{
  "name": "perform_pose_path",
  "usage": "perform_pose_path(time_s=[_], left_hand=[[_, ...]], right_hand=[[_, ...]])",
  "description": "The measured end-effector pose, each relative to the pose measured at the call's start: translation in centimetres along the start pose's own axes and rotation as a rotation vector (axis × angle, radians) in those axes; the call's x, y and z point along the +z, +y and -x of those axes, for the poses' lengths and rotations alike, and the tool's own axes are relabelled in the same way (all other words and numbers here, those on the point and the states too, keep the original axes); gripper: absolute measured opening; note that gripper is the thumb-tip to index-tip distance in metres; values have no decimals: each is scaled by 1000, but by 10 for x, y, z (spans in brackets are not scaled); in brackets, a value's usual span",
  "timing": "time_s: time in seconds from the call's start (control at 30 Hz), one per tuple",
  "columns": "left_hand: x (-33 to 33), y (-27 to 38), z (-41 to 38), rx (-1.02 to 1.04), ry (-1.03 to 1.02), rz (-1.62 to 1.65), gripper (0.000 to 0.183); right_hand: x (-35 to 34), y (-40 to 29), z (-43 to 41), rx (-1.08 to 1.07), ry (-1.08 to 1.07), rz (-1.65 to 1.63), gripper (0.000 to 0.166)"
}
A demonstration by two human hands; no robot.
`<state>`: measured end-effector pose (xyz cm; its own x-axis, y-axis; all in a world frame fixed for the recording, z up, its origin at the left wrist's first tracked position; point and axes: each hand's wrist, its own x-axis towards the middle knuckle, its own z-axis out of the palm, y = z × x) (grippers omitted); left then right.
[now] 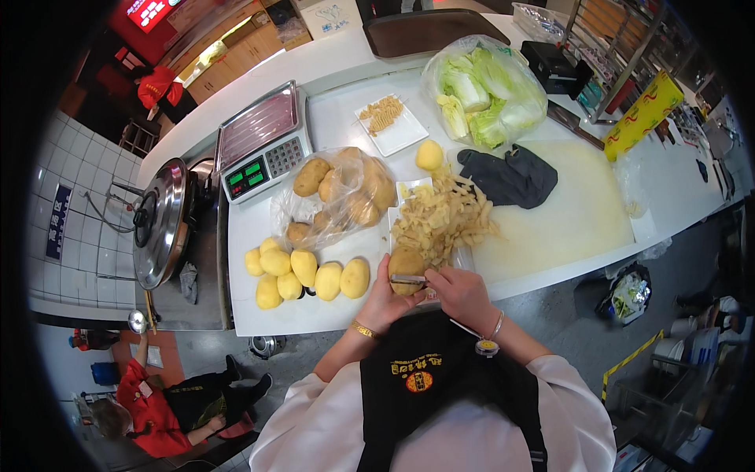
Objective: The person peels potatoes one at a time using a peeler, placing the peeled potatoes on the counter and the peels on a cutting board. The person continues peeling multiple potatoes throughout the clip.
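Note:
An unpeeled potato (406, 260) rests in my left hand (386, 300), over the near edge of the counter. My right hand (463, 293) grips a metal peeler (408, 279), whose blade lies across the potato. Just beyond both hands is a heap of potato peelings (442, 215). Several peeled potatoes (328, 281) sit to the left, and behind them is a clear plastic bag (348, 192) of unpeeled potatoes. One more peeled potato (429, 155) lies behind the heap. A dark cloth (510, 176) lies partly on the pale cutting board (560, 218), right of the peelings.
A digital scale (262, 147) stands at the back left, near a lidded pot (162, 224). Bagged cabbage (483, 88), a white plate (398, 135) with skewered food and a cleaver (569, 121) lie farther back. A person in red (153, 407) is at lower left, holding a ladle (137, 321).

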<state>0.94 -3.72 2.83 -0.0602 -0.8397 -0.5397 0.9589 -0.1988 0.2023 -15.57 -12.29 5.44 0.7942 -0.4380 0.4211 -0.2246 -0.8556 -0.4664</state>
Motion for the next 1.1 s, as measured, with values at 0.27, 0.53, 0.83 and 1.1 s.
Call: perform_pose_path(time_s=[0.27,0.53,0.83,1.1], left_hand=[[-46,-19,-4,60,0,-161,64],[-26,-12,21,125,-244,-321,65],[-1,-3,8,128,-104,91,63],[-27,-8,-11,116,-68,117,62]], right_hand=[[23,23,-6,210,40,-51,11],[40,62,-4,400,-183,148,15],[13,17,-7,261,196,-212,14],[24,10,-2,-12,129,-66,18]])
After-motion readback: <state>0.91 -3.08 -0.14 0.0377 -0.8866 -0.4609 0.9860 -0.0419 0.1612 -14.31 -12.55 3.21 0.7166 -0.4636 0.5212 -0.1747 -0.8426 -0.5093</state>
